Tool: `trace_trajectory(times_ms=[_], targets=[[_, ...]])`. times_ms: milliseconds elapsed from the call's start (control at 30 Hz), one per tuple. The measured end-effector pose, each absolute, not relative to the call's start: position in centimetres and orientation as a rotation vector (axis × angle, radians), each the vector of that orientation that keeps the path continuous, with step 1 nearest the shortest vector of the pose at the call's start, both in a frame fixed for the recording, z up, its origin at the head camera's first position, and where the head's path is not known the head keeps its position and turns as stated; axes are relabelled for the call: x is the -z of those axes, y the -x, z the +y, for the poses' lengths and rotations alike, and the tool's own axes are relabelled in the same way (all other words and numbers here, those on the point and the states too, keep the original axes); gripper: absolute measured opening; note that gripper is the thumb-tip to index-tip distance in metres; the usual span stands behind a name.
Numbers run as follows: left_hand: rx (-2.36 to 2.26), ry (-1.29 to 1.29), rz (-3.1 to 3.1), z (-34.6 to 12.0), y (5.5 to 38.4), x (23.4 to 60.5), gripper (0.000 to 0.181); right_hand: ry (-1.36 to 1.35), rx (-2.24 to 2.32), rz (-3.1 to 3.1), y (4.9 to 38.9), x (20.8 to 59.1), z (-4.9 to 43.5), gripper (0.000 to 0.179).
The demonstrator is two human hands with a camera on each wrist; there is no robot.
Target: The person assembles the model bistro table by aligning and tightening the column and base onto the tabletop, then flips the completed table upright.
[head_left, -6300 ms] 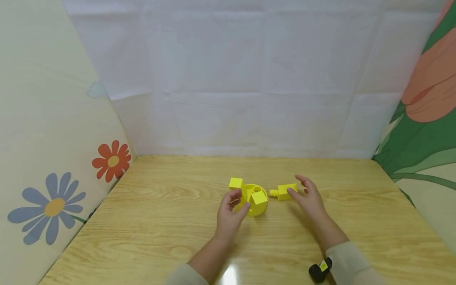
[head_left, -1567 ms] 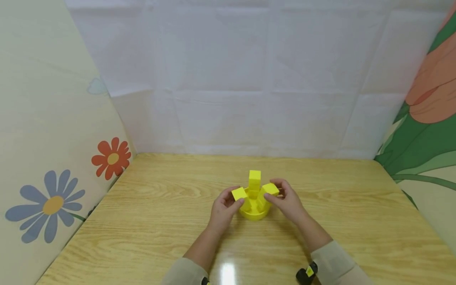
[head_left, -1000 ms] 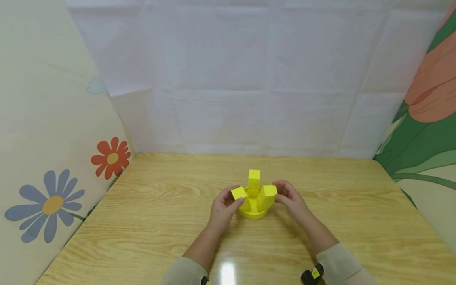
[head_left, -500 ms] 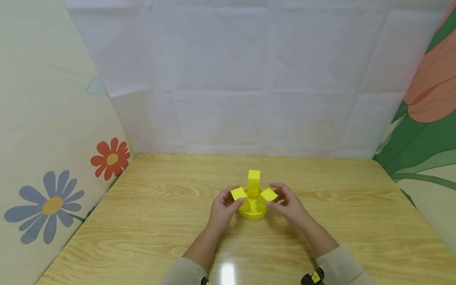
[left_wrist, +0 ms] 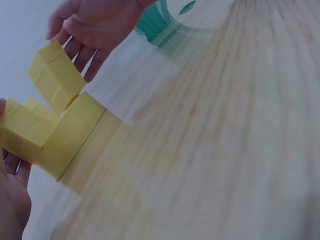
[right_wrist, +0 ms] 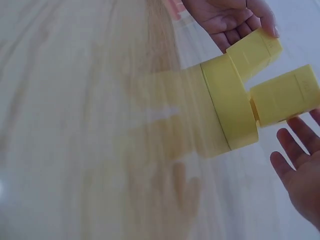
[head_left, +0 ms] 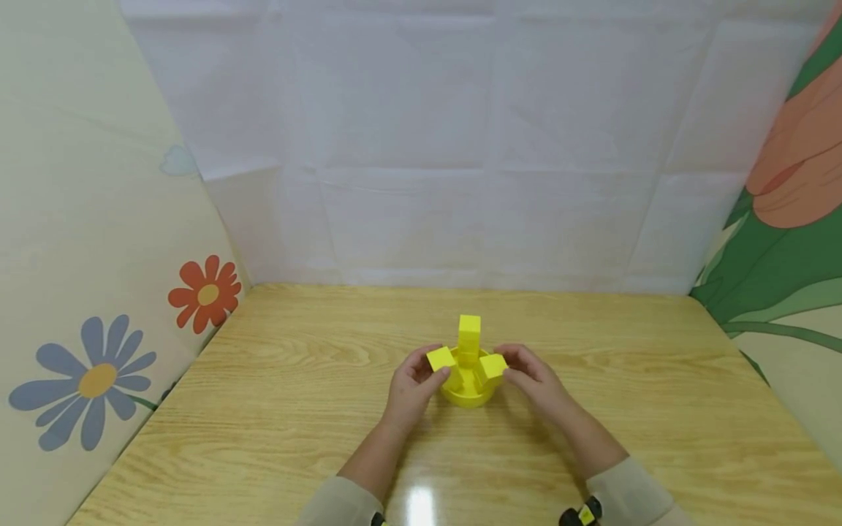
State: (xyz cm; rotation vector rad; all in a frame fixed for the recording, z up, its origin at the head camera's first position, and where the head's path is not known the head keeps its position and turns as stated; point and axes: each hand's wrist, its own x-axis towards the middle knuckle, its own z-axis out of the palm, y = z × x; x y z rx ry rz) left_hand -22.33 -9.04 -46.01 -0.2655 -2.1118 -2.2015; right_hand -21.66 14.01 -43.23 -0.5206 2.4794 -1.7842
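A round yellow base (head_left: pixel 468 399) stands on the table, with three square yellow blocks rising from it. My left hand (head_left: pixel 406 398) grips the left block (head_left: pixel 441 359), thumb on its near side. Thumb and fingers of my right hand (head_left: pixel 541 381) are around the right block (head_left: pixel 492 367), which leans outward from the base. At the back stands the third block (head_left: pixel 469 333), which neither hand touches. In the right wrist view, a narrow neck shows between the right block (right_wrist: pixel 284 97) and the base (right_wrist: pixel 230 105); the right hand's fingers (right_wrist: pixel 295 142) lie along that block's underside.
The wooden table (head_left: pixel 296 409) extends around the base on all sides. A white cloth (head_left: pixel 427 146) hangs behind it, with flower-patterned cloth at left and right. Black wrist devices (head_left: pixel 580 513) sit at the sleeves.
The right-hand block, lying on the table with its threaded end showing 6.3 seconds ago, now sits in the base. Over the last second it has turned and the right hand's fingers have shifted on it.
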Motion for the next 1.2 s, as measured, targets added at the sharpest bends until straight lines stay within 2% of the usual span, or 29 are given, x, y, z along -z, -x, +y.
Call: trace_trajectory(times_ms=[333, 767, 1000, 1200], targets=[[2.215, 0.287, -2.089, -9.1, 22.3, 46.0, 0.040, 0.514, 1.737, 2.521, 21.8, 43.4, 14.0, 0.039], [2.259, 0.293, -2.042, -9.0, 22.2, 46.0, 0.040, 0.525, 1.737, 2.488, 22.4, 43.5, 12.0, 0.052], [2.254, 0.287, -2.040, -8.9, 22.2, 46.0, 0.040, 0.447, 1.701, 2.490, 22.6, 43.1, 11.6, 0.050], [2.253, 0.284, -2.045, -8.9, 22.2, 46.0, 0.040, 0.523, 1.760, 2.515, 22.7, 43.1, 11.8, 0.040]])
